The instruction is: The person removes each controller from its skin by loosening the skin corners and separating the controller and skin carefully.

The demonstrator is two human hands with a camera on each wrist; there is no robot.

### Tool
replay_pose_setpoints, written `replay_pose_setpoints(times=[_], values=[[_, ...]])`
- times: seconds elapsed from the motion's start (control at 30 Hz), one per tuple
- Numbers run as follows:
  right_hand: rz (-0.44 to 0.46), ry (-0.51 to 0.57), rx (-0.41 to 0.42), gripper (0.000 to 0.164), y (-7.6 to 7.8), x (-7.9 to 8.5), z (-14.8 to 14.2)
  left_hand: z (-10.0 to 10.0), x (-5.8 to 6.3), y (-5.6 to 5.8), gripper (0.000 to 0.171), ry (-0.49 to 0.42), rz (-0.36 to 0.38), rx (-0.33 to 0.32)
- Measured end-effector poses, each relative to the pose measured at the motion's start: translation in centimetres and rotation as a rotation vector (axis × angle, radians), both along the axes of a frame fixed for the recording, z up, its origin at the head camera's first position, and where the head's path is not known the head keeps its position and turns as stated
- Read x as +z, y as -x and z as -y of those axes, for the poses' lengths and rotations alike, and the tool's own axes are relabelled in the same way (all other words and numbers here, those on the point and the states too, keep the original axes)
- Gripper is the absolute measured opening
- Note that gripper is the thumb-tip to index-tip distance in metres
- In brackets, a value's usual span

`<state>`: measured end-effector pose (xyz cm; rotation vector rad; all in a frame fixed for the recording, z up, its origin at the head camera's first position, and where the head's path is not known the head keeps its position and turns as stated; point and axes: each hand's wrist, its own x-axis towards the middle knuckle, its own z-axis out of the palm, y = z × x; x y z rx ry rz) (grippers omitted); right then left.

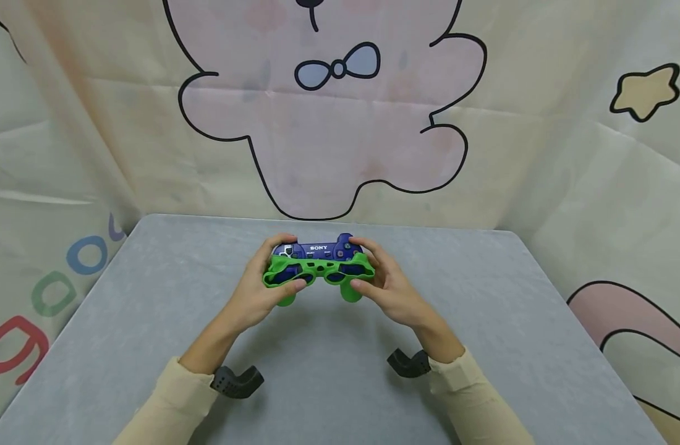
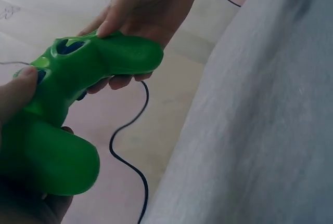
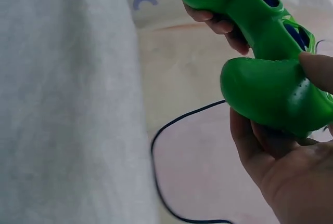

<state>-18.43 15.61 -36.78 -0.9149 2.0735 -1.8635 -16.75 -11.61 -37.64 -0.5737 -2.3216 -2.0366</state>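
Observation:
A dark blue game controller (image 1: 318,248) marked SONY is held above the table between both hands. A bright green soft cover (image 1: 319,267) wraps its lower part and handles, while the top strip with the logo and buttons shows bare. My left hand (image 1: 255,290) grips the left end, thumb on the cover's lower edge, fingers around the side and top. At the right end, my right hand (image 1: 398,293) grips likewise, thumb on the cover near the right handle. Both wrist views show the green handles (image 2: 130,55) (image 3: 270,91) fully covered, with blue visible through the cover's openings.
The grey cloth-covered table (image 1: 329,383) spreads beneath the hands. Printed curtains (image 1: 340,154) hang behind it and at both sides. Each wrist carries a dark camera mount (image 1: 238,382).

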Motion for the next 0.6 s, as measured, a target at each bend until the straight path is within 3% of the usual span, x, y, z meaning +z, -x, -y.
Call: replay_pose_setpoints(times=[0.27,0.47,0.6], values=[[0.087,-0.091,-0.006,0.065,1.3,-2.3,0.0,0.4,-1.6,1.0,0.067,0.085,0.079,-0.044],[0.075,-0.146,-0.035,0.063,1.8,-3.4,0.1,0.6,-2.6,1.5,0.065,0.176,0.078,-0.054],[0.075,-0.17,-0.03,0.061,1.9,-3.9,0.2,0.7,-3.2,1.5,0.064,0.179,0.096,-0.072]])
